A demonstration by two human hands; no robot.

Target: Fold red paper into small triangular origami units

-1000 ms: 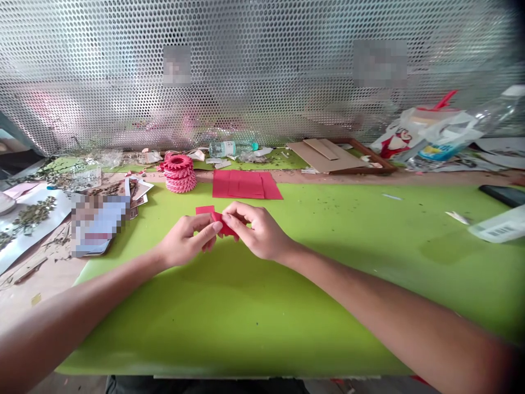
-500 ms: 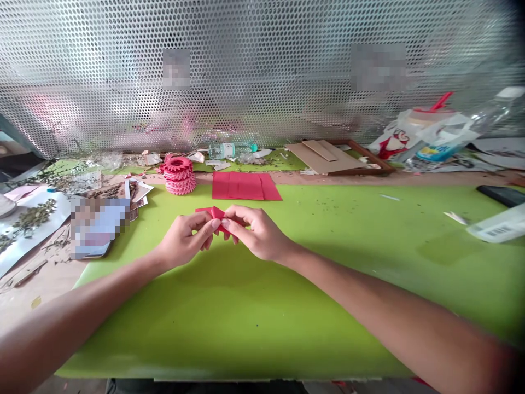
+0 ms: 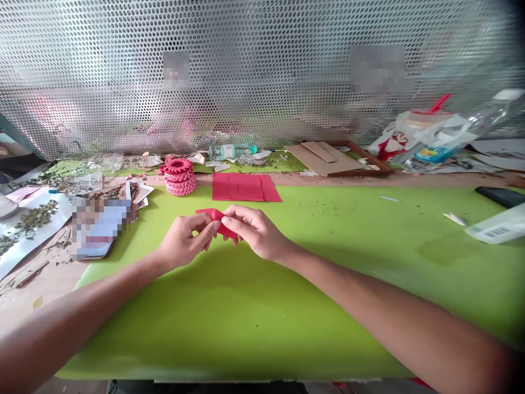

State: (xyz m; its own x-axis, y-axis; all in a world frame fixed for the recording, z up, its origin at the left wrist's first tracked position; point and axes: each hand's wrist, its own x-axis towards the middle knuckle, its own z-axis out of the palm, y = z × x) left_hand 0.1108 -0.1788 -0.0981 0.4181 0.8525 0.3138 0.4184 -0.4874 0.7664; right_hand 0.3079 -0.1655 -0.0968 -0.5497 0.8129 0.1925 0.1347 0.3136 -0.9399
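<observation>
A small folded piece of red paper [image 3: 218,219] is pinched between my left hand [image 3: 184,239] and my right hand [image 3: 255,232], held by the fingertips of both. Its corners stick out at the left and below my fingers. Just beyond my hands lie flat red paper sheets [image 3: 241,187] with fold lines on the green cutting mat [image 3: 246,323]. Further left stands a stack of pink and red pleated paper rings [image 3: 178,178]. Neither hand touches the sheets or the stack.
A perforated metal screen [image 3: 262,71] runs along the back. Behind the mat are a plastic water bottle [image 3: 229,151] and cardboard on a wooden frame [image 3: 328,158]. Dried leaves on white sheets [image 3: 35,219] lie left; plastic bags [image 3: 435,134] and a black phone [image 3: 500,196] lie right.
My fingers have shifted their hold on the red paper, which now sits folded between them at a slightly different angle. My hands stay close together in about the same place.
</observation>
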